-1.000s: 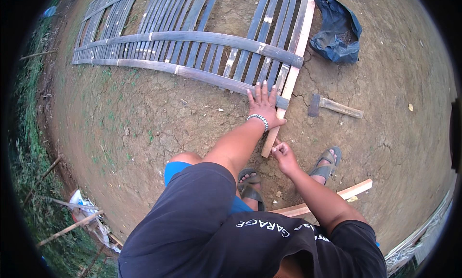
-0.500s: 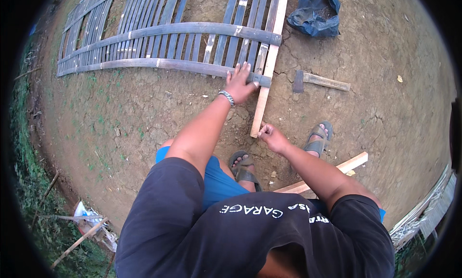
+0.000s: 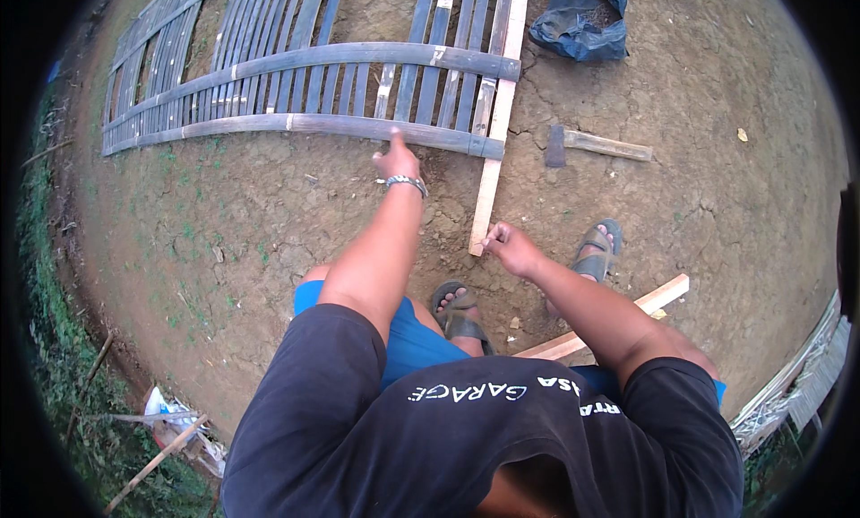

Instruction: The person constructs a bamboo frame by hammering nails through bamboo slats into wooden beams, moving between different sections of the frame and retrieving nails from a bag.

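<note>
A panel of split bamboo slats (image 3: 336, 83) lies on the ground, crossed by long bamboo rails. My left hand (image 3: 397, 162) is at the nearest bamboo rail (image 3: 345, 126), with one finger stretched out against it and the thumb apart; its other fingers are partly hidden. Under the rail ends, along the panel's right side, runs a pale sawn wooden strip (image 3: 486, 195). At the near end of that strip my right hand (image 3: 513, 251) has thumb and fingers pinched together. Whatever lies between those fingertips is too small to make out.
A hatchet (image 3: 605, 146) with a wooden handle lies right of the strip. Beyond it sits a crumpled dark plastic bag (image 3: 582, 21). Another wooden strip (image 3: 658, 297) crosses the ground beneath my right forearm. My sandalled feet (image 3: 461, 319) stand on cracked soil.
My left hand has slid left along the near rail, from close to the strip, and its spread fingers have partly folded. The right hand stays at the strip's end.
</note>
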A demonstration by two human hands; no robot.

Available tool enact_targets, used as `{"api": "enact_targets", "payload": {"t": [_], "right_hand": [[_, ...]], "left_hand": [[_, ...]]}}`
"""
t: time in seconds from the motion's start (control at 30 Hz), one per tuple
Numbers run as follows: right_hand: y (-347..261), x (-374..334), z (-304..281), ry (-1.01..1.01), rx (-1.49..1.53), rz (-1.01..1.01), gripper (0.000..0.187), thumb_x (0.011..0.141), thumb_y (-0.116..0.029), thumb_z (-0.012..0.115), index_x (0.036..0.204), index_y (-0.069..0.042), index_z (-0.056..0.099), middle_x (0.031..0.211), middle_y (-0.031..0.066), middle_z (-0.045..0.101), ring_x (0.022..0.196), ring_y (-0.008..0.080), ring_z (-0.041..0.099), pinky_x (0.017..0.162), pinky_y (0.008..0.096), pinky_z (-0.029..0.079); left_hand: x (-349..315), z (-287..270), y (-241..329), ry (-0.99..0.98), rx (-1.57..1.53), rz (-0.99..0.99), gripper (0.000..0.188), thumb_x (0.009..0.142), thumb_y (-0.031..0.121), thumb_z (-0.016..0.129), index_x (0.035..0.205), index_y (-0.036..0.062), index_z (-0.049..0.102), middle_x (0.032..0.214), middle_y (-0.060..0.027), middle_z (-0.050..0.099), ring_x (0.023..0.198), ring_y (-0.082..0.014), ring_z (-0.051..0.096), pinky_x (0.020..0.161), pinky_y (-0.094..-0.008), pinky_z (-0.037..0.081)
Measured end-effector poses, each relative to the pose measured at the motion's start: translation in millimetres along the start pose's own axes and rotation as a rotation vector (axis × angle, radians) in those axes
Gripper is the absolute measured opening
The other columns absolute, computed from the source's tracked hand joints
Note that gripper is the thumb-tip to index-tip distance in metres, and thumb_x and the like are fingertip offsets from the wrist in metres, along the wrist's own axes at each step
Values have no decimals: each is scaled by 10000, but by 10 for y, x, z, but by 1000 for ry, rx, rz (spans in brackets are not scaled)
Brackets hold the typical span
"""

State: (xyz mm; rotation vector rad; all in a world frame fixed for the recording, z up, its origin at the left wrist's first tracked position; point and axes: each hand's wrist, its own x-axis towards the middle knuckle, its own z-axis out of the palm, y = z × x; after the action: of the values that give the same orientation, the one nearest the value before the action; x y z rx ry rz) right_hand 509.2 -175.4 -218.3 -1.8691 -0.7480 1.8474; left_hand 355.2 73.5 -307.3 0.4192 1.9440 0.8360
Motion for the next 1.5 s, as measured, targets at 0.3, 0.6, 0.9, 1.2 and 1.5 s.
{"api": "enact_targets", "payload": {"t": [0.3, 0.6, 0.9, 1.2, 1.5], "right_hand": [[-219, -180, 115, 44, -52, -2, 221, 932, -253, 679, 941, -47, 601, 820, 92, 648, 761, 195, 616, 719, 357, 498], [-475, -209, 268, 210, -159, -60, 198, 921, -195, 677, 900, -31, 569, 742, 137, 628, 688, 264, 616, 676, 406, 497], [-403, -138, 281, 250, -122, -95, 233, 922, -241, 689, 905, -33, 583, 792, 104, 645, 738, 207, 622, 697, 370, 493], [-485, -128, 319, 239, -29, 7, 232, 908, -240, 709, 895, -37, 598, 778, 161, 659, 726, 279, 648, 710, 418, 509], [-544, -154, 331, 284, -95, -16, 236, 908, -256, 719, 871, -61, 592, 720, 60, 594, 653, 155, 552, 625, 353, 457]], "left_hand": [[-76, 170, 648, -69, -286, -140, 868, 917, 536, 663, 1460, -55, 332, 1405, -231, 507, 1140, -338, 615, 919, -480, 543], [-521, 303, 854, 96, -122, -129, 877, 978, 499, 578, 1511, -89, 207, 1466, -296, 434, 1256, -396, 563, 1038, -465, 492], [-343, 298, 755, 99, -53, -106, 893, 969, 492, 588, 1519, -85, 185, 1486, -293, 409, 1254, -397, 559, 1041, -472, 484], [-334, 286, 716, 85, -38, -79, 938, 960, 506, 604, 1522, -98, 157, 1496, -286, 397, 1284, -382, 536, 1066, -458, 459], [-354, 278, 721, 68, -40, -57, 893, 972, 470, 593, 1491, -145, 205, 1475, -315, 420, 1300, -385, 526, 1082, -429, 440]]}}
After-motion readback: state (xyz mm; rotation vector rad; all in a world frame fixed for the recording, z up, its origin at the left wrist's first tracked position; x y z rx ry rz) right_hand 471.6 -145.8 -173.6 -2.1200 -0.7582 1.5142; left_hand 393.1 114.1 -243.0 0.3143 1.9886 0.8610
